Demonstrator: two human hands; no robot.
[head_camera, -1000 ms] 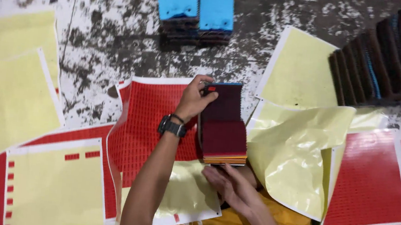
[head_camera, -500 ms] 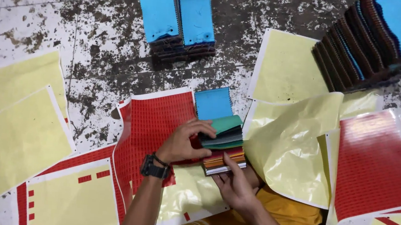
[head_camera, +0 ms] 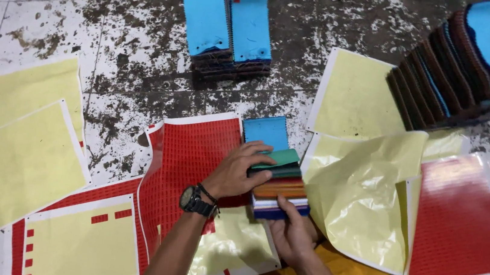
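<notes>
Swatch stack (head_camera: 279,189) sits centre, on red sticker sheet (head_camera: 194,162), clamped between both hands. Right hand (head_camera: 295,234) at near end: fingers closed under stack, thumb up, supporting. Left hand (head_camera: 235,173), with wristwatch (head_camera: 193,200), from left: fingers curled over upper swatches, fanning layers. Blue swatch (head_camera: 265,132) just beyond. Far: blue-topped bundles (head_camera: 226,26) on floor.

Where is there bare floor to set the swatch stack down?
Bare floor lies left of the two blue-topped piles, above the yellow sheets; a narrow strip runs right of those piles. Around both hands and the swatch stack, red sheets and yellow film crowd everything.
</notes>
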